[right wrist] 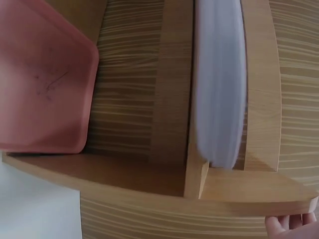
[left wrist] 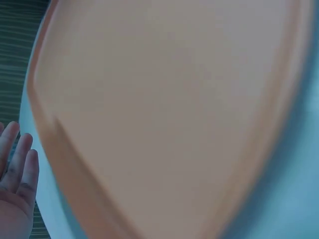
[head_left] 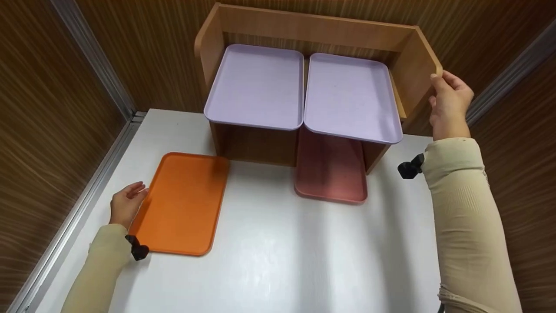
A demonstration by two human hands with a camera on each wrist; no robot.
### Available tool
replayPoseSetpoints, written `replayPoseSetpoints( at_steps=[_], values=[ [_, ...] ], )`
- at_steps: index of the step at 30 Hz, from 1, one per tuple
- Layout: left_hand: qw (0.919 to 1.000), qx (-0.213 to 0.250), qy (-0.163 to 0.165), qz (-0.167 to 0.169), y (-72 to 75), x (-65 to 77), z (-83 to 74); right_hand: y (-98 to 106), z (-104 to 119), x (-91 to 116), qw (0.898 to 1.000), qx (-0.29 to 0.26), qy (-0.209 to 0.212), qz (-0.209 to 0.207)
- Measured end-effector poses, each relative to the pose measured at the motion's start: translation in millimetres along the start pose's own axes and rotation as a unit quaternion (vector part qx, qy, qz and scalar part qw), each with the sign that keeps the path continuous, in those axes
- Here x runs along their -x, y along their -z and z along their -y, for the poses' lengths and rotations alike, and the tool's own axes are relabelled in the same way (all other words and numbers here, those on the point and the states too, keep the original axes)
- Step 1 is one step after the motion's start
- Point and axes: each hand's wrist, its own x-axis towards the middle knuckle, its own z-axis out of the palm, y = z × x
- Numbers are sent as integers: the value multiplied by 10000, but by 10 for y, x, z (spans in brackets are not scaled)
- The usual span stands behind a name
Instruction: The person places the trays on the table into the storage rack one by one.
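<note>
My right hand (head_left: 451, 102) pinches the upper front corner of the right side panel of a wooden shelf (head_left: 417, 69). In the right wrist view its fingertips (right wrist: 284, 222) lie at the panel's end. My left hand (head_left: 127, 202) is beside the left edge of an orange tray (head_left: 184, 204) lying flat on the table; its fingers (left wrist: 20, 162) look fairly straight in the left wrist view. Two lilac trays, a left one (head_left: 258, 87) and a right one (head_left: 352, 98), lie side by side on the shelf's upper level, overhanging its front.
A pink tray (head_left: 332, 174) sits in the shelf's lower right compartment and sticks out onto the white table (head_left: 269, 269). The lower left compartment (head_left: 258, 145) is beside it. Wood-grained walls (head_left: 52, 130) with metal rails enclose the table.
</note>
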Motion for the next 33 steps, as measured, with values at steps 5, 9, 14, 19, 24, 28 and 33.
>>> replayPoseSetpoints(
  at_steps=[5, 9, 14, 19, 24, 28, 33],
  values=[
    [10000, -59, 49, -24, 6, 60, 98, -21, 11, 13, 9993, 319, -143, -127],
    [9997, -104, 109, -173, 4, 96, 190, -31, -7, 17, 9992, 359, -137, -107],
    [9990, -34, 180, -415, -59, 152, 242, -35, -27, 5, 9976, 650, -146, -179],
    [9983, -203, 293, -466, -101, 206, 238, -19, -41, -24, 9935, 1064, -194, -344],
    [9973, -493, 358, -401, -58, 231, 231, 11, -42, -17, 9953, 920, -246, -159],
    [9965, -658, 410, -309, -12, 243, 241, 14, -55, -6, 9969, 734, -285, -1],
    [9941, -989, 351, -281, 26, 256, 255, 5, -91, -5, 9956, 902, -264, 14]
  ],
)
